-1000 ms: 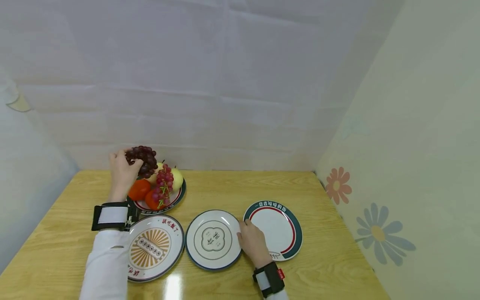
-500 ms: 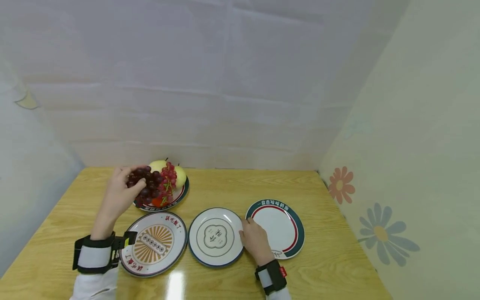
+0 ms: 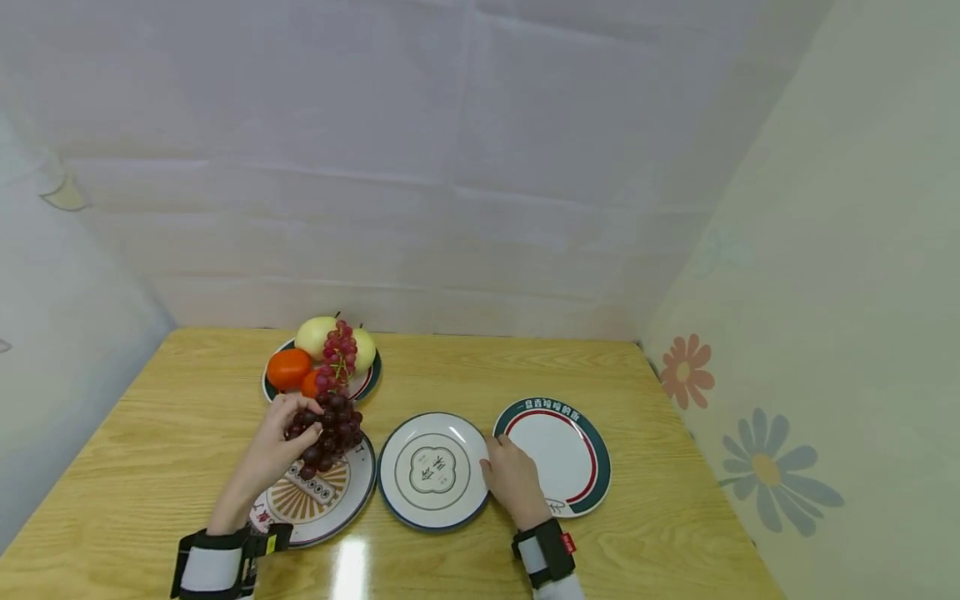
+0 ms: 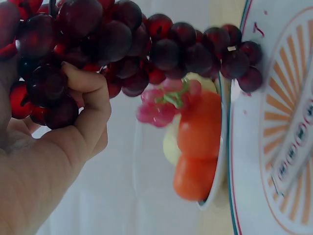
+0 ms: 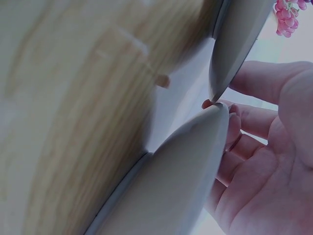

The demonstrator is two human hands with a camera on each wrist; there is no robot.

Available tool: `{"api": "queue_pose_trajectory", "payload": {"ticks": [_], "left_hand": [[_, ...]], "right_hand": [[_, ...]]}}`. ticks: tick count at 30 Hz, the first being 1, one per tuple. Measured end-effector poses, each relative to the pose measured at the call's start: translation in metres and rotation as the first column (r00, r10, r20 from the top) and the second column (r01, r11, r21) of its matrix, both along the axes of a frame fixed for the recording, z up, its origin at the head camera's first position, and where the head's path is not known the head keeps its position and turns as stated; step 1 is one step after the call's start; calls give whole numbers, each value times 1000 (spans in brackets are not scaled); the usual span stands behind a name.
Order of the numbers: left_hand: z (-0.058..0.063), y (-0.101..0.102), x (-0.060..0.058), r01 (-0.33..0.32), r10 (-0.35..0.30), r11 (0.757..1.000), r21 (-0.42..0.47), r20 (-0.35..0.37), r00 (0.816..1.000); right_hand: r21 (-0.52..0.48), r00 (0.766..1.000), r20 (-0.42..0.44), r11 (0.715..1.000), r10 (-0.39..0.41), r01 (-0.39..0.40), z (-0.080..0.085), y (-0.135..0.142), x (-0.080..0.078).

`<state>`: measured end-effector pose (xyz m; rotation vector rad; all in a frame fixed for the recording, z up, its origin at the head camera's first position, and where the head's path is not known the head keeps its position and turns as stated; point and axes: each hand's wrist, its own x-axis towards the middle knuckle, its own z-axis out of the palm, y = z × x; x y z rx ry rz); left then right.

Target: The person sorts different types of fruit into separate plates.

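My left hand [image 3: 277,446] grips a bunch of dark red grapes [image 3: 330,433] between thumb and fingers. The bunch hangs over the white plate with orange rays [image 3: 337,508]; in the left wrist view its lower end [image 4: 239,63] overlaps that plate's rim. At the small white plate with a blue rim [image 3: 401,500], my right hand [image 3: 516,482] pinches the right edge. The right wrist view has the thumb [image 5: 259,78] on the plate's upper side and an index fingertip [image 5: 207,103] poking through between two rims. The other fingers lie by the green-rimmed plate [image 3: 596,467].
A fruit plate [image 3: 375,375] at the back left bears two orange-red fruits [image 3: 288,368], pale yellow fruits [image 3: 315,335] and a pink grape bunch [image 3: 340,346]. Cloth-like walls stand behind and on both sides of the wooden table [image 3: 450,567].
My left hand has carried the dark grapes from above the fruit plate, down and toward me, over the orange-rayed plate. The right hand keeps its place between the two plates.
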<state>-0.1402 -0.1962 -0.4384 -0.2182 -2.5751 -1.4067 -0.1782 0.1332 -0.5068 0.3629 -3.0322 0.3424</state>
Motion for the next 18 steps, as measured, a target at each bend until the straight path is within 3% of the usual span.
{"api": "queue_pose_trajectory", "payload": {"ticks": [4, 9, 14, 18], "left_hand": [[-10, -13, 10, -66, 67, 998, -10, 110, 992], [-22, -30, 20, -137, 174, 977, -165, 240, 955], [-32, -33, 24, -119, 205, 950, -290, 286, 936], [-31, -30, 25, -134, 253, 924, -359, 310, 916]], "right_hand": [[-6, 1000, 4, 1000, -12, 12, 0, 0, 0], [-8, 999, 27, 1000, -25, 25, 0, -2, -1], [2, 999, 38, 999, -32, 32, 0, -2, -2], [-2, 999, 43, 1000, -30, 30, -1, -3, -2]]}}
